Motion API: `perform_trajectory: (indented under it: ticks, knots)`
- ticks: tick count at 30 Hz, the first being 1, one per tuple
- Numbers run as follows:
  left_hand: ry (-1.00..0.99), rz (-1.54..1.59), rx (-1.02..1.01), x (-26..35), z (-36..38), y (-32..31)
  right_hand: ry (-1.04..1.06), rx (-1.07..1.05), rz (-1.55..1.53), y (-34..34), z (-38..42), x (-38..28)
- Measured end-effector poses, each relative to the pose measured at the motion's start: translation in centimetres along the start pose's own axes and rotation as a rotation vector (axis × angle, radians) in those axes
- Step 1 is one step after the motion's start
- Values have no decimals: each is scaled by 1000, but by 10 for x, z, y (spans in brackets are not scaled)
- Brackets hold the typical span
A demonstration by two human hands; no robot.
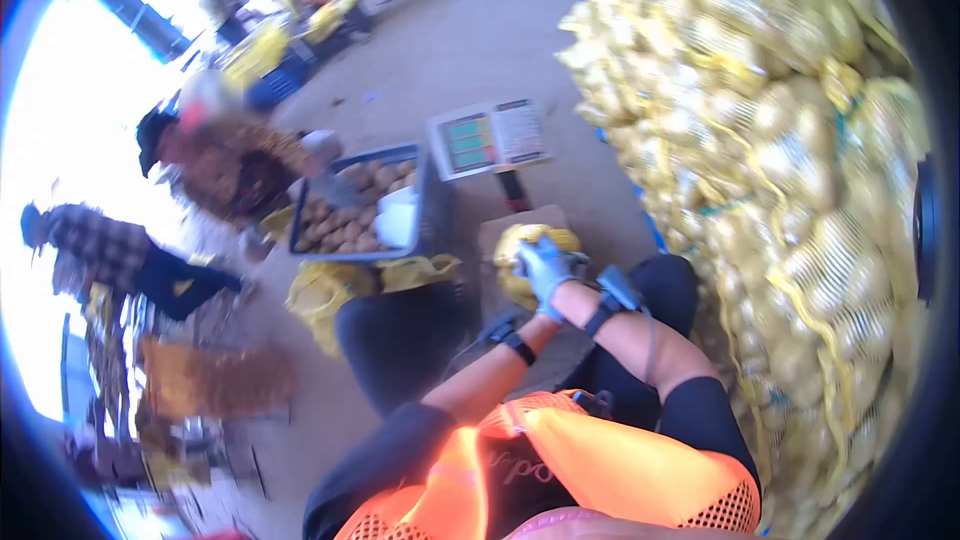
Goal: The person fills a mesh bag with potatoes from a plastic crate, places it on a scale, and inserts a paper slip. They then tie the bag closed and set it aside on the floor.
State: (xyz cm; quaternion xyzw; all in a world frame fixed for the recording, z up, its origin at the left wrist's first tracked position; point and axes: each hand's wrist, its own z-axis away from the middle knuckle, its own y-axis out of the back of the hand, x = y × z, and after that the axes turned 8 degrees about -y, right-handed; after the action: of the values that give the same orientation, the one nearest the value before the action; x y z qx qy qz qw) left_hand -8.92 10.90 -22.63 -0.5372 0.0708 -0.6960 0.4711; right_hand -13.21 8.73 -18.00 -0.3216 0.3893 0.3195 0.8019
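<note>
A yellow mesh bag (520,285) sits on the weighing scale's platform (548,216) in front of my knees. My right hand (543,268), in a pale grey-blue glove, has its fingers closed on the top of the bag. Crossing under it at the wrist, my left hand (578,262) is mostly hidden, and only a bit of glove shows beside the bag. How its fingers lie cannot be seen. The scale's display (468,144) stands on a post just beyond the bag.
Stacked mesh sacks of potatoes (800,210) form a wall on my right. A dark crate (425,205) of potatoes with a white container (397,222) stands at front left. A person (240,165) bends over it; another person (110,245) is farther left. Yellow mesh bags (335,295) lie below the crate.
</note>
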Motion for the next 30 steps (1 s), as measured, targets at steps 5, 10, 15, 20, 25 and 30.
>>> perform_trajectory:
  ticks: [5,10,15,20,25,30]
  knots:
    - [44,-14,-7,-7,-1,21,369,336,417,-19,34,-11]
    - [80,-24,1,-8,-5,25,238,114,141,-18,9,3]
    - [80,40,-51,-26,14,55,234,219,395,-17,25,-18]
    - [-248,-779,-2,37,74,23,196,193,500,-11,34,-24]
    - [-855,-1176,346,145,114,-39,400,287,440,-17,29,-12]
    - [-1019,-2025,86,157,65,-91,666,229,691,0,41,6]
